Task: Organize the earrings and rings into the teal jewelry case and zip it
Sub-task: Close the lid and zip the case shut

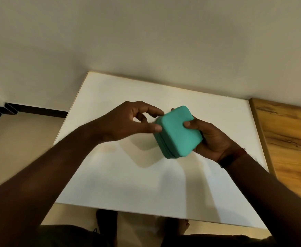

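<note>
While the case (pixel 178 132) hangs tilted in the air above the white desk (pixel 128 184), lid closed, the right hand (pixel 212 139) has its grip wrapped round the case's right side, thumb on top and fingers beneath. The left hand (pixel 128 122) meets the left edge by the zip seam, thumb and forefinger curled; blur hides whether that grip pinches anything.

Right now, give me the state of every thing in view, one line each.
case: closed, tilted, held in the air above the table; zip blurred.
right hand: grips the case from the right.
left hand: fingertips at the case's left edge; a pinch cannot be told.
table: white top, shadowed under the case.
</note>
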